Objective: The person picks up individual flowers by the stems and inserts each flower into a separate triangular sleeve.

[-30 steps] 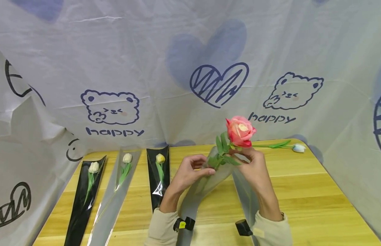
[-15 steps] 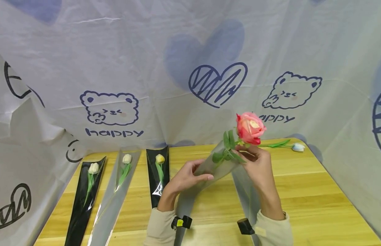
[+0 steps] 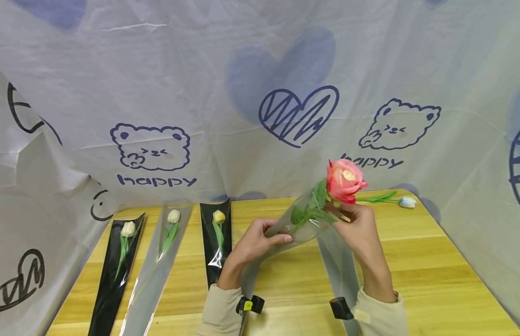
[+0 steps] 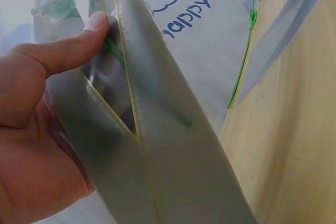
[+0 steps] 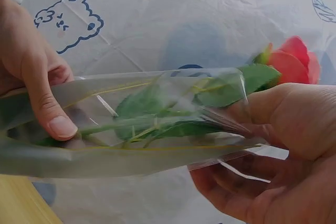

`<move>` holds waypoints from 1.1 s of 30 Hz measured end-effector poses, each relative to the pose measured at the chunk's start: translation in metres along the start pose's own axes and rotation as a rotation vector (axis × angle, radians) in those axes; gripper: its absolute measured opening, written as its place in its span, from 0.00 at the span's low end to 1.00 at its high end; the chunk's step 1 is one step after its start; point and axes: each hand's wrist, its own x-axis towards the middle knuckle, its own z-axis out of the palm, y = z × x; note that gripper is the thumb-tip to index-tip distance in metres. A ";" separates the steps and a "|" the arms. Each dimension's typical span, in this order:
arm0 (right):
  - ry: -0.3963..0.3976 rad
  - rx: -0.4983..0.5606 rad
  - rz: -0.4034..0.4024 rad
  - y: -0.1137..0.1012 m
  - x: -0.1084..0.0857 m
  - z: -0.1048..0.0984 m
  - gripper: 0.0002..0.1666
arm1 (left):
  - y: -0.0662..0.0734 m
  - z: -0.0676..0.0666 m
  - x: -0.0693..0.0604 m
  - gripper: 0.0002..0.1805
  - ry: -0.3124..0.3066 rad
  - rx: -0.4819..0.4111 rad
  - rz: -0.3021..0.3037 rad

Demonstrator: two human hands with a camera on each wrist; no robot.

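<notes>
A pink rose (image 3: 346, 181) with green leaves (image 5: 139, 103) leans out of a long clear-and-grey flower sleeve (image 4: 173, 145). Its stem and leaves lie inside the film; the bloom is outside the mouth. My left hand (image 3: 257, 240) grips the sleeve partway down, thumb on the front over the stem. At the mouth, my right hand (image 3: 358, 228) pinches the film edge just below the bloom, in the right wrist view (image 5: 294, 140) with creases running to its fingers. Whether those fingers also touch the stem is hidden.
Left on the wooden table (image 3: 432, 270) lie a white tulip in a black sleeve (image 3: 110, 275), another in a grey sleeve (image 3: 148, 289), and a yellow tulip in black (image 3: 219, 217). A flat grey sleeve (image 3: 337, 261) lies beneath my right arm. A pale blue tulip (image 3: 407, 201) rests back right.
The rose and my right hand have shifted right, and the sleeve tilts further that way. The leaves, earlier in front of the film, are now covered by it. My left hand keeps its grip.
</notes>
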 end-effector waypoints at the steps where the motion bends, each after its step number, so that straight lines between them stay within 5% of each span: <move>1: -0.012 -0.008 -0.003 0.000 0.000 0.000 0.14 | 0.000 0.000 0.000 0.10 0.004 0.003 0.001; 7: -0.026 -0.048 0.021 -0.002 0.000 0.000 0.15 | 0.001 0.001 0.000 0.09 0.010 -0.003 0.000; 16: 0.111 0.144 -0.050 -0.002 0.000 0.000 0.16 | 0.002 -0.001 0.000 0.07 -0.022 -0.010 0.002; 26: 0.098 0.200 -0.030 -0.003 -0.002 -0.003 0.18 | 0.003 0.000 0.000 0.08 -0.042 -0.008 0.017; 33: 0.023 0.107 0.003 -0.002 -0.002 -0.005 0.15 | 0.004 0.002 0.000 0.13 -0.050 -0.026 0.014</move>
